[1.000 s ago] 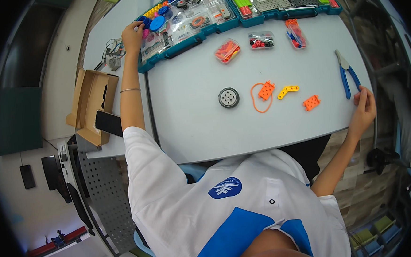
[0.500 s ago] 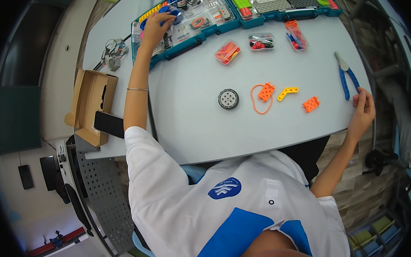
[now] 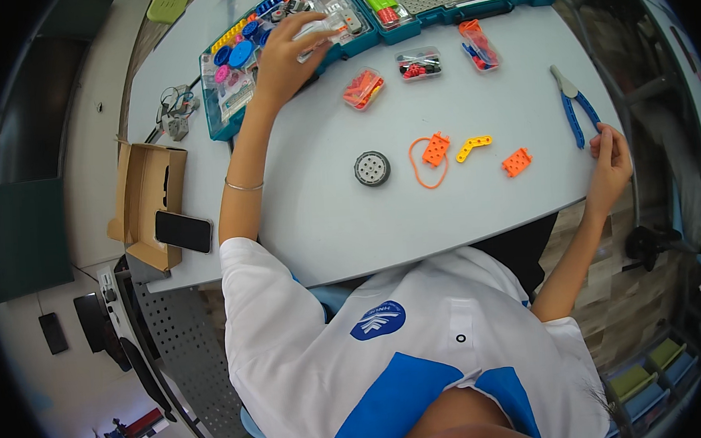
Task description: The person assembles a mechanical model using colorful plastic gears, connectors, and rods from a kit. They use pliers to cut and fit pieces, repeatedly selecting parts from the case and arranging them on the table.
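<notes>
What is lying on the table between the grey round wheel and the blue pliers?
In the head view, between the grey wheel and the blue pliers lie an orange elastic loop, an orange plate, a yellow bent strip and another orange plate.

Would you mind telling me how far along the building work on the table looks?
Early. Laid out loose: orange plates, a yellow bracket, a grey wheel. In hand: the left hand reaches into the parts case; the right hand rests beside blue pliers. Nothing looks joined yet.
</notes>
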